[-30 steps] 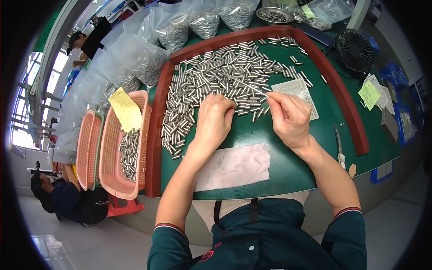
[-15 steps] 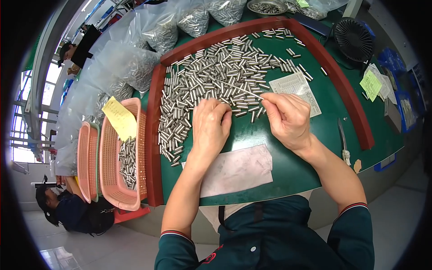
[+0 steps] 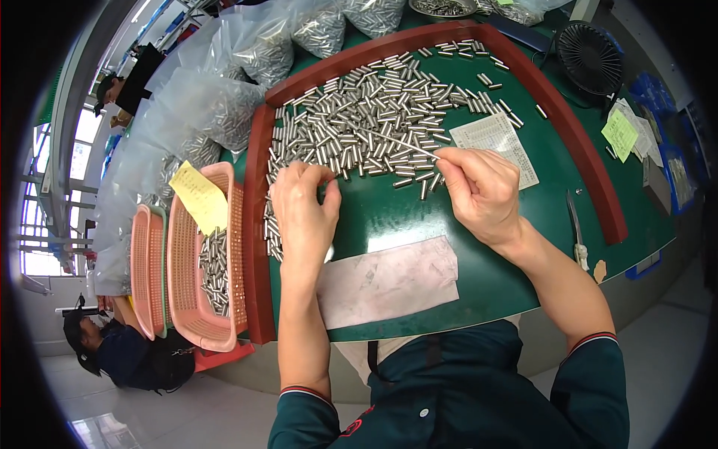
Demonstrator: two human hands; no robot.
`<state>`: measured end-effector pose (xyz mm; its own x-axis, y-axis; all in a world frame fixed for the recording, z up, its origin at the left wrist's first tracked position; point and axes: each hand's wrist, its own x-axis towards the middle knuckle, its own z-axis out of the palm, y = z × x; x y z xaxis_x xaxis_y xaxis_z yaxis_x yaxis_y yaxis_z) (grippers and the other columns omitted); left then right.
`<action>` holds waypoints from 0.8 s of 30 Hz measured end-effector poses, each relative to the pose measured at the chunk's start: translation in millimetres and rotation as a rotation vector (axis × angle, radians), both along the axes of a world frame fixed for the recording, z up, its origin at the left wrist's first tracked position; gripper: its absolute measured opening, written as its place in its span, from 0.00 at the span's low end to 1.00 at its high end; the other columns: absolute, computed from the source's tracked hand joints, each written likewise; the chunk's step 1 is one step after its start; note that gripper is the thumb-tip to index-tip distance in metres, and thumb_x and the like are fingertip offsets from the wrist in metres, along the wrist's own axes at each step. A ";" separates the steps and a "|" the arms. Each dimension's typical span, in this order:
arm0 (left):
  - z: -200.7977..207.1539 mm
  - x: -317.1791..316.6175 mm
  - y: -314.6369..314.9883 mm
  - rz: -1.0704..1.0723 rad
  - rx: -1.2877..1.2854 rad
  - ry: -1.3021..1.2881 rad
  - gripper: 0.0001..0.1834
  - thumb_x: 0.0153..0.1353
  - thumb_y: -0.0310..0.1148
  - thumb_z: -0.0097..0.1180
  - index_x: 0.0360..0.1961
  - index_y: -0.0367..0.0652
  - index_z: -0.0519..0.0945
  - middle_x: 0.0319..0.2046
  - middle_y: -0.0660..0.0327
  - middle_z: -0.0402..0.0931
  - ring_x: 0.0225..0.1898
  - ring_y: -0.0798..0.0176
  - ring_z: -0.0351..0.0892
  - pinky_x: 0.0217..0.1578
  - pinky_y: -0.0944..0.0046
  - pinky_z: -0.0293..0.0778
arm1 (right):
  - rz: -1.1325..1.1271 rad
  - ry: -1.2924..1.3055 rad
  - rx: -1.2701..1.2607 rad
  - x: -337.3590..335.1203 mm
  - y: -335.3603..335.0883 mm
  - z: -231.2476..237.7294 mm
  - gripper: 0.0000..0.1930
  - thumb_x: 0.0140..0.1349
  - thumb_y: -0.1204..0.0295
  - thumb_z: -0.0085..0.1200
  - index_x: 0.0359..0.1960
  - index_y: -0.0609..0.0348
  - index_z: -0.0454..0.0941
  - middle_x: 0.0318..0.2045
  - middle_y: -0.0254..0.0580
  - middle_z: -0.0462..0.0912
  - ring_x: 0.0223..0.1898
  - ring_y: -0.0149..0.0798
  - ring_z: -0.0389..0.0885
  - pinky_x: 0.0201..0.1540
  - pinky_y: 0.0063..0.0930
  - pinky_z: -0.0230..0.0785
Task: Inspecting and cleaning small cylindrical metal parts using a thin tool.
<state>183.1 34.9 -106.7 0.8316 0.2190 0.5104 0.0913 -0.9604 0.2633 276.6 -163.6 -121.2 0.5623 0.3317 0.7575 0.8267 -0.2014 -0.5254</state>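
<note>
A wide heap of short metal pins lies on the green tabletop. Over the heap's lower left edge, my left hand is bent palm down, its thumb apart from the curved fingers. I see nothing held in it, though its fingertips are partly hidden. My right hand is closed around the end of a thin metal rod, which points left across the pins. A printed paper sheet lies just beyond that hand. Nearer me is a stained pale cloth.
A dark red raised border frames the heap. On the left stand pink baskets, one holding pins and a yellow note. Bags of pins line the back. A knife and black fan are at right. People are at far left.
My left hand has moved left along the heap, uncovering tabletop where it was. Several pins near it have shifted. The right hand still grips the rod, almost in place.
</note>
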 end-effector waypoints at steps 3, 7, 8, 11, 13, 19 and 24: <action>-7.2 6.7 -16.2 -0.147 -0.215 -0.062 0.03 0.44 0.22 0.58 0.23 0.38 0.77 0.25 0.57 0.73 0.32 0.54 0.71 0.32 0.58 0.67 | -0.011 -0.024 0.043 2.6 1.3 -0.8 0.04 0.47 0.81 0.57 0.25 0.62 0.76 0.19 0.42 0.78 0.19 0.43 0.76 0.22 0.31 0.66; -21.3 16.0 -43.9 -0.297 -0.171 -0.015 0.07 0.44 0.23 0.60 0.28 0.38 0.80 0.26 0.59 0.73 0.31 0.57 0.71 0.34 0.61 0.68 | -0.009 -0.003 0.020 2.3 1.3 -2.1 0.04 0.47 0.80 0.57 0.25 0.63 0.76 0.19 0.43 0.78 0.19 0.43 0.76 0.23 0.31 0.67; -21.6 18.7 -46.7 -0.310 -0.143 -0.039 0.07 0.44 0.22 0.60 0.28 0.38 0.80 0.27 0.59 0.73 0.31 0.57 0.71 0.34 0.61 0.68 | -0.006 -0.003 0.004 1.4 1.9 -0.6 0.04 0.47 0.81 0.57 0.25 0.63 0.76 0.19 0.43 0.78 0.20 0.43 0.77 0.23 0.31 0.67; -27.4 23.0 -47.9 -0.321 -0.086 -0.001 0.08 0.44 0.21 0.59 0.28 0.39 0.79 0.27 0.59 0.73 0.31 0.56 0.70 0.33 0.60 0.68 | 0.003 -0.013 -0.002 -0.5 3.3 0.1 0.04 0.47 0.81 0.57 0.25 0.63 0.76 0.19 0.43 0.78 0.19 0.43 0.76 0.23 0.31 0.67; -28.4 21.6 -47.2 -0.275 -0.039 0.060 0.09 0.44 0.21 0.58 0.30 0.39 0.78 0.27 0.58 0.73 0.31 0.55 0.70 0.34 0.59 0.68 | 0.006 -0.001 0.006 -1.5 5.2 0.3 0.04 0.47 0.82 0.57 0.26 0.63 0.76 0.19 0.43 0.78 0.19 0.43 0.76 0.23 0.31 0.66; -7.4 12.2 -31.8 -0.265 -0.499 -0.010 0.15 0.51 0.20 0.52 0.42 0.40 0.78 0.28 0.55 0.70 0.33 0.53 0.70 0.35 0.61 0.67 | 0.015 0.010 -0.025 -4.7 1.9 3.8 0.05 0.46 0.83 0.57 0.26 0.64 0.77 0.16 0.42 0.76 0.16 0.41 0.74 0.20 0.29 0.63; -4.2 4.7 5.2 -0.136 -1.104 -0.102 0.07 0.57 0.24 0.53 0.37 0.36 0.78 0.27 0.68 0.70 0.27 0.78 0.66 0.30 0.77 0.64 | 0.081 -0.008 -0.040 -13.4 2.3 7.1 0.06 0.45 0.83 0.58 0.27 0.63 0.76 0.15 0.40 0.75 0.15 0.39 0.72 0.19 0.29 0.60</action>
<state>187.9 40.1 -110.9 0.8485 0.5047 0.1591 -0.0674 -0.1951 0.9785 263.2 -161.4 -114.1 0.5263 0.4058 0.7473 0.8453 -0.1541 -0.5116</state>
